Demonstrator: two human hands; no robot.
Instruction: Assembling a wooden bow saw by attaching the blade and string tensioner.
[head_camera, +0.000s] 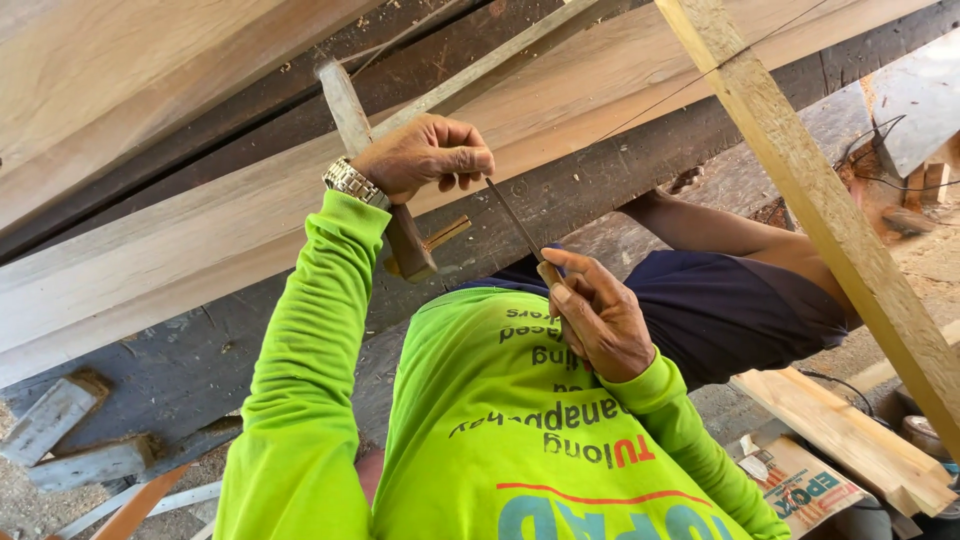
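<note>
Now file (515, 222) – long axis diagonal, tip toward left hand (425, 155).
</note>
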